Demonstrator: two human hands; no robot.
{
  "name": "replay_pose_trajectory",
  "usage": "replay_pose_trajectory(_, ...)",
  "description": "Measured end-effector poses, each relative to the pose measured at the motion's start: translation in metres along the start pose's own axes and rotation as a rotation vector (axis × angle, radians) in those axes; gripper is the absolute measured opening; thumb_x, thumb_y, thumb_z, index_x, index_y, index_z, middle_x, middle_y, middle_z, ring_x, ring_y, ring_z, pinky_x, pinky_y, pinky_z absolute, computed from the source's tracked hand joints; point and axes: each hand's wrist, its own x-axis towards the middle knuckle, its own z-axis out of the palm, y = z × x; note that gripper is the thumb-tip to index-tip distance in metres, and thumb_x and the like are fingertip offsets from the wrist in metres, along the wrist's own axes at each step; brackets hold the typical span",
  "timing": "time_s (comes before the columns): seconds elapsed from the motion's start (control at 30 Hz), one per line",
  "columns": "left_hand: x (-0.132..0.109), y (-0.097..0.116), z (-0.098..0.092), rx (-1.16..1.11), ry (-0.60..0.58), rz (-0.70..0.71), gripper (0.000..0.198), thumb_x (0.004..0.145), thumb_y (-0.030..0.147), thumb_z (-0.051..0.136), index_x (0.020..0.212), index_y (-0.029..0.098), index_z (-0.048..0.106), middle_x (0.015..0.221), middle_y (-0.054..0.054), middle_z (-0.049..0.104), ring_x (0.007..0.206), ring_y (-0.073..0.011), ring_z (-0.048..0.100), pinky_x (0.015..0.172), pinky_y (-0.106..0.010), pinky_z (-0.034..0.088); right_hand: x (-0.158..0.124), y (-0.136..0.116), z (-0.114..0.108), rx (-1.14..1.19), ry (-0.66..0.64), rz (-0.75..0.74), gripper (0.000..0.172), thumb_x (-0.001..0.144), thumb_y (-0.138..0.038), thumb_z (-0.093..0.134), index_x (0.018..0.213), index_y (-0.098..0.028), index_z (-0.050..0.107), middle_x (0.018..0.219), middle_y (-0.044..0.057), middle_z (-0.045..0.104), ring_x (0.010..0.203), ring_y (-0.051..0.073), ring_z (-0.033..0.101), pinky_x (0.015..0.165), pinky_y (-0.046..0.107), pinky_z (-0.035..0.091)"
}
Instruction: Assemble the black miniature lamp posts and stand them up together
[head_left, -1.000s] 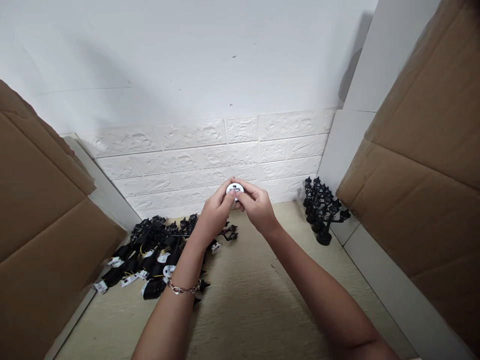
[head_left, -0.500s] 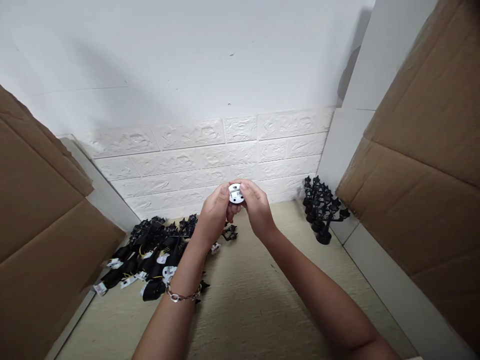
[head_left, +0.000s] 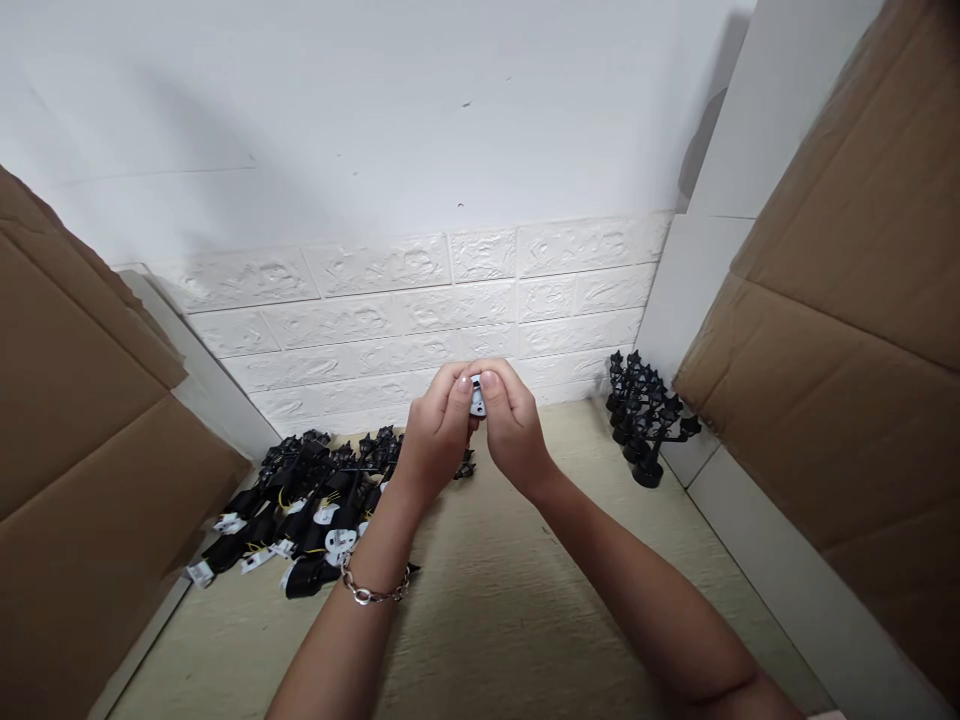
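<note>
Both of my hands are raised over the table, closed around a small lamp base with a white round underside (head_left: 478, 406). My left hand (head_left: 437, 432) grips its left side, and my right hand (head_left: 517, 430) wraps the right side. The two thumbs press side by side on the white face, covering most of it. Whatever joins to the base below is hidden by my fingers. Left of my left forearm, several black miniature street lamps (head_left: 360, 455) lie in a pile, some with white bases and yellow wires showing.
At the right, several black miniature street lamps (head_left: 646, 470) stand upright near the wall. Cardboard sheets flank the table on the left (head_left: 82, 420) and right (head_left: 847, 300). A white brick-patterned wall (head_left: 480, 258) rises behind the pale table surface (head_left: 517, 620).
My thumbs have slid inward and now cover more of the white face. My left hand has shifted slightly right, closer to my right hand.
</note>
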Motion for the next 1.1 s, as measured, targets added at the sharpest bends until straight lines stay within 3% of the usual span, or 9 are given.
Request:
replay_pose_trajectory(0.13,0.002,-0.003,0.001,-0.118,-0.018,-0.008,0.027,0.086,0.043,0.037,0.089,0.019,0.050,0.055,0.004,0.047,0.045,-0.0088,0.046,0.045,-0.021,0.036,0.004,-0.001,-0.006,0.091,-0.108,0.057,0.028,0.088,-0.040,0.036,0.094,-0.024,0.058,0.076,-0.001,0.055,0.045,0.007,0.045,0.044,0.022,0.039)
replay_pose_trajectory(0.27,0.003,-0.002,0.001,-0.318,-0.042,0.001,0.028,0.086,0.044,0.038,0.092,0.019,0.050,0.059,0.003,0.049,0.048,-0.0086,0.048,0.045,-0.021,0.040,0.012,-0.007,-0.021,-0.001,-0.218,-0.040,0.038,0.089,-0.045,0.031,0.098,-0.024,0.062,0.083,0.002,0.058,0.055,0.009,0.051,0.057,0.026,0.044)
replay_pose_trajectory(0.33,0.003,0.000,0.001,-0.403,-0.026,0.003,0.030,0.086,0.044,0.037,0.095,0.019,0.049,0.060,0.002,0.051,0.047,-0.0086,0.048,0.044,-0.021,0.040,0.016,-0.010,-0.031,-0.155,-0.134,-0.159,0.040,0.089,-0.045,0.031,0.095,-0.023,0.065,0.094,0.004,0.057,0.068,0.012,0.055,0.067,0.028,0.046)
replay_pose_trajectory(0.53,0.000,0.010,-0.001,-0.565,0.099,0.006,0.032,0.086,0.049,0.033,0.099,0.023,0.048,0.053,0.004,0.048,0.042,-0.0090,0.047,0.041,-0.021,0.041,0.036,-0.002,-0.063,-0.559,0.396,-0.342,0.029,0.086,-0.036,0.043,0.088,-0.020,0.067,0.092,0.006,0.056,0.093,0.018,0.052,0.087,0.034,0.039)
replay_pose_trajectory(0.6,-0.002,0.015,-0.003,-0.593,0.115,0.018,0.032,0.086,0.049,0.033,0.100,0.024,0.048,0.051,0.005,0.046,0.041,-0.0092,0.047,0.041,-0.022,0.041,0.042,0.004,-0.071,-0.506,0.387,-0.248,0.029,0.084,-0.040,0.046,0.086,-0.019,0.066,0.088,0.005,0.056,0.087,0.017,0.053,0.084,0.034,0.040)
replay_pose_trajectory(0.73,-0.004,0.021,-0.003,-0.643,0.092,0.018,0.034,0.085,0.050,0.034,0.102,0.023,0.047,0.050,0.005,0.044,0.039,-0.0090,0.045,0.040,-0.022,0.041,0.047,0.008,-0.072,0.028,0.198,0.156,0.032,0.073,-0.049,0.056,0.074,-0.018,0.062,0.070,0.000,0.054,0.056,0.008,0.050,0.063,0.026,0.046)
replay_pose_trajectory(0.83,-0.002,0.019,-0.004,-0.702,0.078,-0.017,0.034,0.087,0.049,0.031,0.105,0.024,0.046,0.050,0.004,0.045,0.039,-0.0086,0.043,0.042,-0.022,0.041,0.046,0.003,-0.069,0.299,0.189,0.237,0.031,0.059,-0.046,0.070,0.065,-0.018,0.058,0.065,-0.003,0.051,0.053,0.005,0.047,0.062,0.023,0.046)
replay_pose_trajectory(0.97,0.003,0.009,-0.010,-0.658,-0.020,-0.092,0.048,0.086,0.055,0.022,0.117,0.025,0.043,0.057,0.001,0.053,0.041,-0.0094,0.046,0.045,-0.024,0.044,0.048,-0.006,-0.076,0.325,0.196,0.218,0.031,0.057,-0.044,0.072,0.061,-0.018,0.057,0.061,-0.004,0.049,0.052,0.005,0.045,0.062,0.023,0.046)
replay_pose_trajectory(1.1,0.004,-0.001,-0.024,-0.363,-0.321,-0.070,0.074,0.080,0.068,0.014,0.125,0.018,0.045,0.089,-0.012,0.065,0.071,-0.0196,0.063,0.069,-0.036,0.050,0.047,-0.020,-0.101,0.040,0.206,0.061,0.028,0.064,-0.045,0.068,0.065,-0.017,0.063,0.062,-0.001,0.055,0.055,0.008,0.048,0.059,0.024,0.044)
